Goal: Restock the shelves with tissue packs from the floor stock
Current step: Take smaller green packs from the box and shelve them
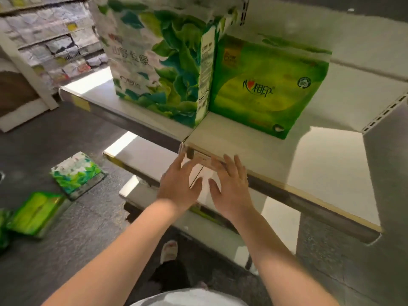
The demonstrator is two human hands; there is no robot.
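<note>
Bright green tissue pack (267, 89) upright on top shelf (309, 164), touching taller leaf-print tissue pack (159, 62) on its left. Leaf-print pack (76, 174) and green pack (35, 214) flat on floor (66, 250), far left. Left hand (178, 184) and right hand (229, 186) side by side below shelf front edge, fingers spread straight, holding nothing. Price label (202, 159) on shelf edge just beyond fingertips.

Dark speckled floor (66, 133); distant stocked shelving (55, 40); bright light patches
</note>
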